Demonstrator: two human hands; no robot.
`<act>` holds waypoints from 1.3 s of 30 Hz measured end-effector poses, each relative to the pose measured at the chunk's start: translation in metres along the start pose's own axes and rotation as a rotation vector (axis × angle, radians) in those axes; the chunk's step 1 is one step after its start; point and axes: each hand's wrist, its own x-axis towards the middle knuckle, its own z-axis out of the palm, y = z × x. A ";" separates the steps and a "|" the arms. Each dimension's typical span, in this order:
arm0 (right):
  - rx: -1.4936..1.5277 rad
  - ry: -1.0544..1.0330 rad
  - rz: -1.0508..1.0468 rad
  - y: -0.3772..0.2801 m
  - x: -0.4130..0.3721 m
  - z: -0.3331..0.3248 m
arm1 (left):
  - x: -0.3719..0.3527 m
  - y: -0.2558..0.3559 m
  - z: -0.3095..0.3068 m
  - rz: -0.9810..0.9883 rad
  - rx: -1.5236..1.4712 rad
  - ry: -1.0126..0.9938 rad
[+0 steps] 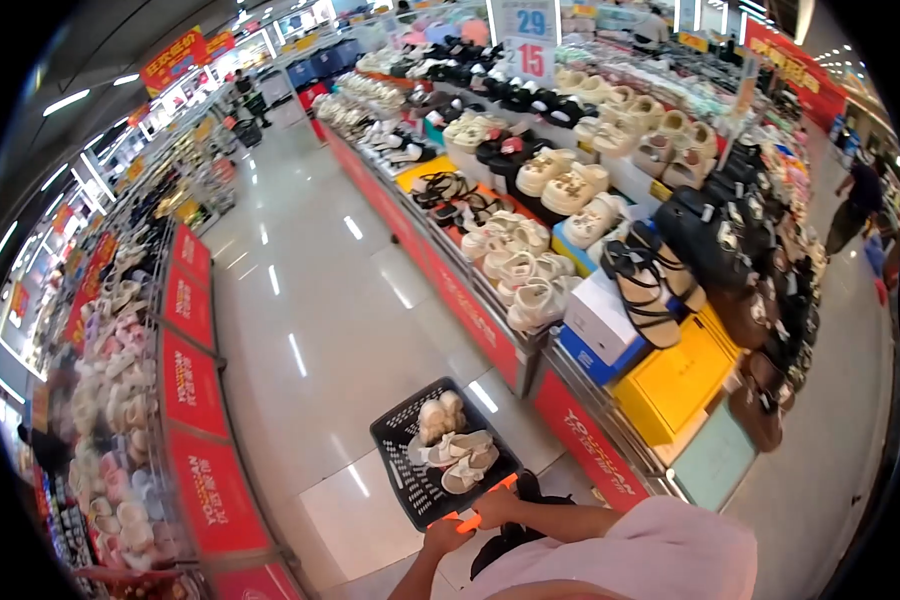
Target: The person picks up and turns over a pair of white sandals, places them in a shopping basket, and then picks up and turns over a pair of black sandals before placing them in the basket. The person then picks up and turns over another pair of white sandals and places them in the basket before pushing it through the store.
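Observation:
Both hands are on the orange handle (472, 522) of a black shopping basket (395, 440), low in the view. My left hand (447, 536) is wrapped round the handle's left end, and my right hand (493, 506) grips it farther right. Inside the basket lie fluffy cream shoes (440, 418) at the far side and a few pale strappy sandals (457, 458) nearer to me.
On the right, a long red-sided display stand (450, 290) carries shoes, a yellow box (675, 380) and a white-and-blue box (600, 320). A second shoe stand (190, 400) lines the left. Between them runs the tiled aisle (300, 260). A person (858, 195) is at far right.

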 end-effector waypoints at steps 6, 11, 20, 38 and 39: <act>0.076 0.096 -0.013 -0.006 0.031 -0.032 | 0.036 -0.041 -0.031 -0.061 0.108 -0.088; 0.121 0.122 -0.028 -0.002 0.066 -0.050 | 0.059 -0.043 -0.082 -0.152 0.082 -0.255; 0.048 0.044 0.003 0.004 0.121 -0.078 | 0.087 -0.048 -0.150 -0.096 0.025 -0.224; -0.199 0.302 0.051 -0.020 0.194 -0.165 | 0.171 -0.111 -0.226 0.059 -0.153 -0.005; -0.224 0.223 0.099 -0.015 0.204 -0.173 | 0.177 -0.110 -0.229 0.050 -0.161 -0.012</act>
